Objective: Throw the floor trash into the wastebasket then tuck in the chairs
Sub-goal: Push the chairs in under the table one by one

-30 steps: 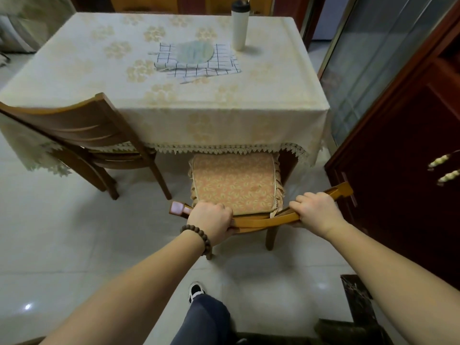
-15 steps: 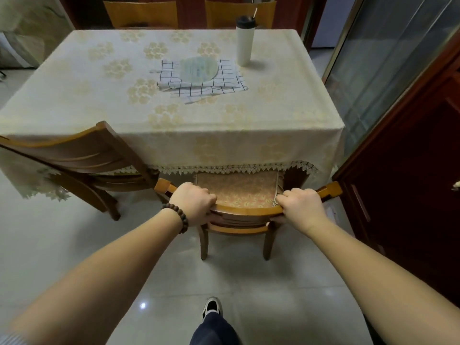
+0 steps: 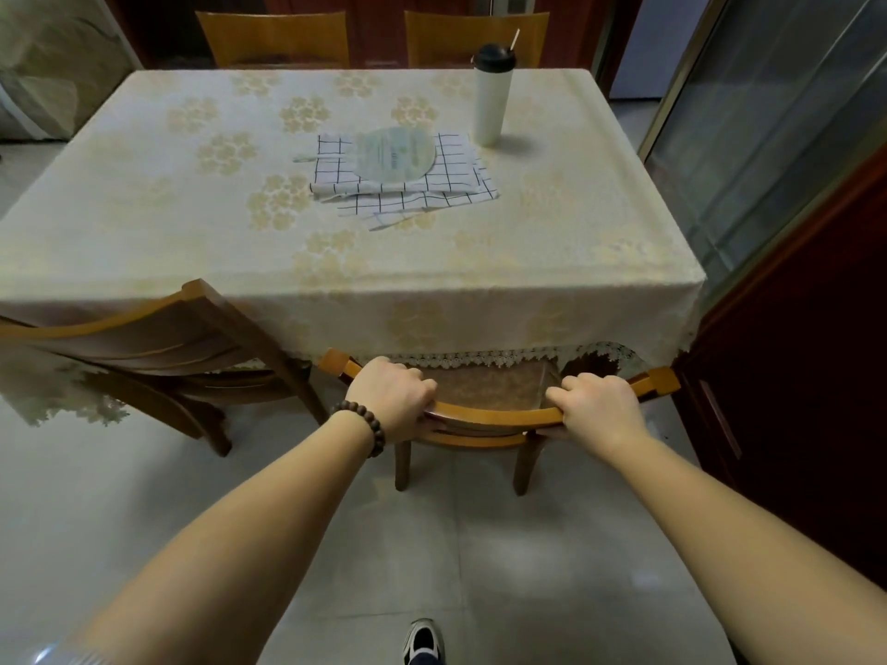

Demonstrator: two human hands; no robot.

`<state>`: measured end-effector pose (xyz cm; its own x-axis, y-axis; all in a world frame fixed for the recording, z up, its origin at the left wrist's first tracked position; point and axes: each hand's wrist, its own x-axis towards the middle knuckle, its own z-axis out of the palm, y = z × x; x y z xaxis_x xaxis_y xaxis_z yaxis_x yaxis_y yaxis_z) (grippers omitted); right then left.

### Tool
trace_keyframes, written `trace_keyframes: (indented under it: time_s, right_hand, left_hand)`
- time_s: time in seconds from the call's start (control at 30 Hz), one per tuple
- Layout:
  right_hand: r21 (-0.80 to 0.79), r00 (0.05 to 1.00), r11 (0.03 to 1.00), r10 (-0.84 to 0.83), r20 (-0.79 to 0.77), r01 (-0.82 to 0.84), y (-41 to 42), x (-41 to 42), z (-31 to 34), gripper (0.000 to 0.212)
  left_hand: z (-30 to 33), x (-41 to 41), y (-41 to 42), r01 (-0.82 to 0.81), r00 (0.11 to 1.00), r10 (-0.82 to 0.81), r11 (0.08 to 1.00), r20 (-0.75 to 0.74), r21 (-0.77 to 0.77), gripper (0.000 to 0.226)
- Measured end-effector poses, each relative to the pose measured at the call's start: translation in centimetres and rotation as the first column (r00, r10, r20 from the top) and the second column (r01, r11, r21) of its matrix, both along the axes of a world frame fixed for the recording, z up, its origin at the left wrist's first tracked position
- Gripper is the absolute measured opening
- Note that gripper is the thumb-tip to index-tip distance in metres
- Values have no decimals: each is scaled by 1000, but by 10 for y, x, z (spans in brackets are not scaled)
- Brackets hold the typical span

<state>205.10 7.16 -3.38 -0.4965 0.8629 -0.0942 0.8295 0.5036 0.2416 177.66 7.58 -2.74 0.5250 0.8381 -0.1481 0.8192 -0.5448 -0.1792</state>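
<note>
Between the left hand [image 3: 389,400] and right hand [image 3: 596,401], both gripping it, the chair's top rail [image 3: 494,417] is sitting beneath the table [image 3: 144,242] edge.

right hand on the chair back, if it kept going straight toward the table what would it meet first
Probably the lace hem of the tablecloth, which hangs just beyond the right hand gripping the chair's top rail. The seat cushion lies lower, already partly under the table. Depth is hard to judge in this wide-angle view.
</note>
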Motion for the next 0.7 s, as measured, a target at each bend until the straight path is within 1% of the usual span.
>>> trace_keyframes:
  time_s: [0.03,0.13,0.27,0.5,0.7]
  right_hand:
    - [6,1000,1000,19,-7,-19,4,3,2,38]
    - [-12,1000,1000,-21,-7,21,20,8,8,41]
    - [-44,996,995,-86,34,88,41,8,9,43]
    - [-34,989,990,-131,67,134,77,8,9,38]
    - [-20,976,981,-190,105,193,109,16,10,41]
  left_hand:
    - [0,2,4,-3,1000,3,1000,5,-1,37]
    - [3,9,18,-7,1000,7,1000,8,-4,36]
    - [1,17,37,-26,1000,26,1000,-3,-2,38]
    - [-4,20,74,-64,998,64,998,-12,-2,44]
    - [-5,34,98,-97,995,97,995,8,30,47]
